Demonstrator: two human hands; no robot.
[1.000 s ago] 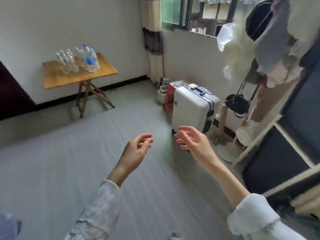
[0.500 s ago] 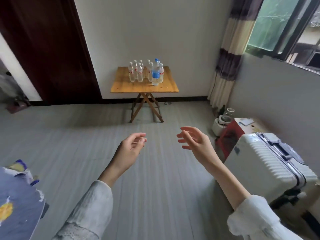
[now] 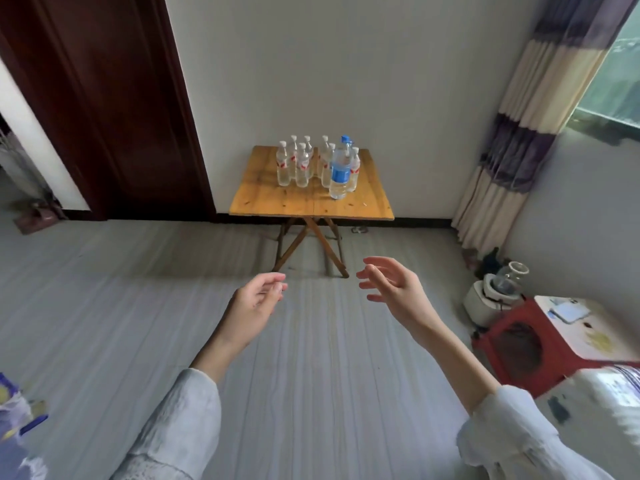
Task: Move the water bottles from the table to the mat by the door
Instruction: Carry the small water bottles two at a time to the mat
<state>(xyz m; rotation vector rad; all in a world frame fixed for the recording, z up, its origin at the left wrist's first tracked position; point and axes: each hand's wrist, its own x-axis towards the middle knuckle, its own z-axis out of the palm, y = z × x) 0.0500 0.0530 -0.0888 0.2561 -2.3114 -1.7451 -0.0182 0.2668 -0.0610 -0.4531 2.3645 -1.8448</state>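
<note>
Clear plastic water bottles with red-and-white labels (image 3: 302,166) are standing bunched at the back of the small wooden folding table (image 3: 311,199), well beyond both our hands, and none is sitting on any mat yet. We are holding our left hand (image 3: 254,306) loosely curled and empty, our right hand (image 3: 394,289) spread wide and empty, both hanging over the grey floor. We are counting seven or eight small bottles, overlap hiding the exact number, plus one taller blue-labelled, blue-capped bottle (image 3: 340,171) in front. Because they are touching, we are judging that reaching past the tall one could topple neighbours, and the crossed legs may wobble.
</note>
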